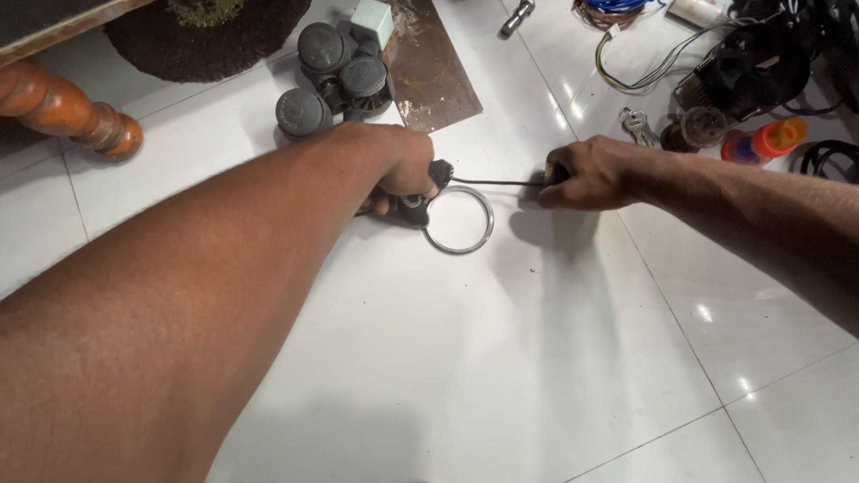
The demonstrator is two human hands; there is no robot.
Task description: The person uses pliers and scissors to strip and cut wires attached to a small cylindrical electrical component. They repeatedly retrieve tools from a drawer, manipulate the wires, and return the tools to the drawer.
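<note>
Left hand (398,165) clenched round a black handle (413,207) carrying a metal ring (458,220), which lies flat on the white tiled floor (501,358). Right hand (586,174) fisted on a black cord (492,182), taut between both hands. Grey round caps (331,76) lie behind.

Orange-capped red bottle (763,141), far right.

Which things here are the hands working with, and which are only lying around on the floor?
In use: left hand and right hand, thin black rod, shiny metal ring.

Lying about: round grey plastic caps, rusty metal sheet, silver keys, orange-capped bottle, tangled wires.
</note>
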